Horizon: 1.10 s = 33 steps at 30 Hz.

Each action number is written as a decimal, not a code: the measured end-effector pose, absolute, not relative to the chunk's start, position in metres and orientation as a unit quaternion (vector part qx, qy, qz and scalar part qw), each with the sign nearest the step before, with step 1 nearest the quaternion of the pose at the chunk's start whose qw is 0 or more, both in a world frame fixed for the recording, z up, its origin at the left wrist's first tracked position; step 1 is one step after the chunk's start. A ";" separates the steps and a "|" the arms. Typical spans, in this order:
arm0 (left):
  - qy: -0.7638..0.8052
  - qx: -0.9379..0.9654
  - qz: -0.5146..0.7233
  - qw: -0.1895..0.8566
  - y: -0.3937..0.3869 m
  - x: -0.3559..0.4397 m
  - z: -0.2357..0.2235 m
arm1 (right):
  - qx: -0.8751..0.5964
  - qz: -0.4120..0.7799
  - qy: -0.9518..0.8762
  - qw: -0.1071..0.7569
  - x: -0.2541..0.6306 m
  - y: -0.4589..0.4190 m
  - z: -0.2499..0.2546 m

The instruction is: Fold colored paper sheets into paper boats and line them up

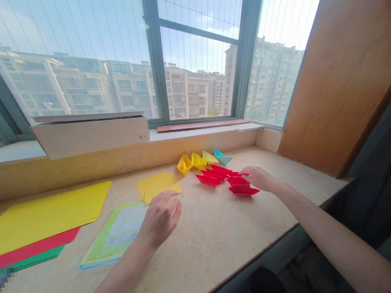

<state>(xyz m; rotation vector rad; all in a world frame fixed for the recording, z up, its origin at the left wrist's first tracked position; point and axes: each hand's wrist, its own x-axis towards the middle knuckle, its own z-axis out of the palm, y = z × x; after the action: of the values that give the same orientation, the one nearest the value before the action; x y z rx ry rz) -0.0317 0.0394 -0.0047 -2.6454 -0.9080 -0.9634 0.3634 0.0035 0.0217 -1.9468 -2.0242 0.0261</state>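
Observation:
My right hand (260,179) reaches to a group of red folded paper boats (244,190). Its fingers are closed at the end of a red paper boat at the group's right side; they partly hide it. Behind this group stand yellow paper boats (184,165) and a teal paper boat (223,158). My left hand (162,214) hovers over the counter in front of a small stack of yellow-orange paper squares (158,185). Its fingers are loosely bent and apart, with nothing visible in them.
At the left lie large yellow sheets (59,207) over red sheets (51,243) and green ones. A clear packet of coloured paper (121,227) rests beside my left forearm. A white box (94,135) stands on the window ledge. The counter's edge (256,254) runs along the right front.

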 end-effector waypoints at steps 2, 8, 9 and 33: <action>-0.304 -0.891 -0.323 0.090 0.039 -0.032 -0.003 | -0.684 0.037 -0.712 0.152 0.366 0.012 0.023; -0.305 -0.892 -0.320 0.094 0.038 -0.031 -0.002 | -0.680 0.117 -0.714 0.116 0.370 0.026 0.025; -0.304 -0.893 -0.319 0.094 0.038 -0.031 -0.003 | -0.680 0.122 -0.714 0.113 0.370 0.027 0.026; -0.288 -0.898 -0.319 0.092 0.040 -0.029 -0.009 | -0.674 0.008 -0.735 0.076 0.379 0.043 0.030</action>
<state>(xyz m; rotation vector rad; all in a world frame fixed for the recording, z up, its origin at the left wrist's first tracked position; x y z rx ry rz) -0.0286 0.0404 -0.0093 -2.6666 -0.8562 -0.9475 0.3791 0.0425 0.0304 -2.0196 -2.2035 0.0252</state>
